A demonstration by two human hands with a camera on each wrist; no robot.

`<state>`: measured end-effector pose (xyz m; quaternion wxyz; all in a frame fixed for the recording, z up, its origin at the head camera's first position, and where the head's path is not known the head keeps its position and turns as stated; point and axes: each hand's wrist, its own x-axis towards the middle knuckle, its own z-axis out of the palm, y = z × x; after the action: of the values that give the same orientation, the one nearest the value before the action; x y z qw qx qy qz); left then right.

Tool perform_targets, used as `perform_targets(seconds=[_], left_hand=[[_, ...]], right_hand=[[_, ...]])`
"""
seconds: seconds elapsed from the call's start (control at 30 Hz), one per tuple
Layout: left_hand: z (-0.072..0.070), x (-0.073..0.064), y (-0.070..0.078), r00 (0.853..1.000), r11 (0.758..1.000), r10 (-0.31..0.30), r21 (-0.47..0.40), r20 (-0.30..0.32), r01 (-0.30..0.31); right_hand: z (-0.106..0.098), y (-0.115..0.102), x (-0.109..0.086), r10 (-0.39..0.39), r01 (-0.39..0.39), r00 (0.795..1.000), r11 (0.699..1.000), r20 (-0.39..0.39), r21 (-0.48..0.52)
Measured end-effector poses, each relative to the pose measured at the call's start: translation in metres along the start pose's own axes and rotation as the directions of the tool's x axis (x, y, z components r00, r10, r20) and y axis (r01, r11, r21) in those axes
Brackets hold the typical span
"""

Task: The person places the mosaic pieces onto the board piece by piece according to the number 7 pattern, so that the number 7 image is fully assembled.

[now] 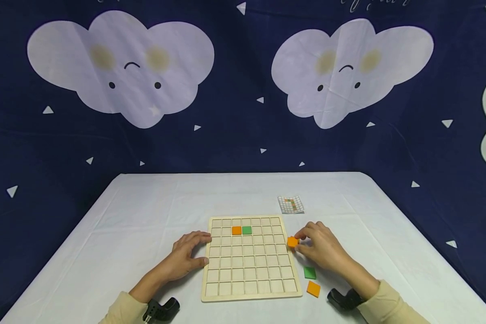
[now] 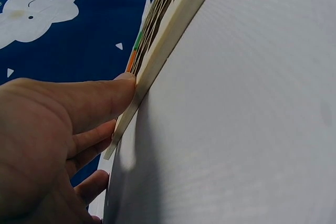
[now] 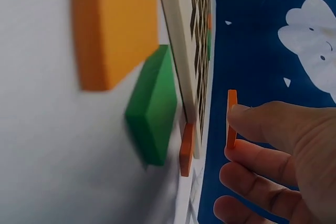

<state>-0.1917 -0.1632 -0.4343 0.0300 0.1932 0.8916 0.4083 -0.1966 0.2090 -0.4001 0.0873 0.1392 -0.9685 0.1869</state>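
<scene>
My right hand (image 1: 324, 245) pinches an orange square tile (image 3: 231, 121) between thumb and fingers, raised beside the wooden grid board's right edge. A second orange tile (image 3: 186, 149) lies on the table close below it, mostly hidden in the head view. My left hand (image 1: 184, 256) touches the left edge of the grid board (image 1: 251, 299) with thumb and fingertips spread apart. In the board's second row from the far side, an orange tile (image 1: 236, 230) and a green tile (image 1: 247, 230) sit in neighbouring squares.
Right of the board lie a loose green tile (image 1: 309, 272) and, nearer, a loose orange tile (image 1: 313, 289). A small pattern card (image 1: 290, 204) rests beyond the board's far right corner. A dark blue cloth with clouds hangs behind the white table (image 1: 166, 193).
</scene>
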Motion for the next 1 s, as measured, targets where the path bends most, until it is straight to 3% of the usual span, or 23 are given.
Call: perform_targets(seconds=[0.53,1.0], left_hand=[[0.000,-0.001,0.001,1.000,1.000,0.003,0.000,-0.002,-0.003],[0.000,0.000,0.001,1.000,1.000,-0.013,-0.008,0.003,0.013]], right_hand=[[0.003,-0.009,0.015,-0.106,0.108,0.992,0.994,-0.069,0.024],[0.009,-0.024,0.034,-0.124,0.124,0.992,0.988,-0.006,0.090]])
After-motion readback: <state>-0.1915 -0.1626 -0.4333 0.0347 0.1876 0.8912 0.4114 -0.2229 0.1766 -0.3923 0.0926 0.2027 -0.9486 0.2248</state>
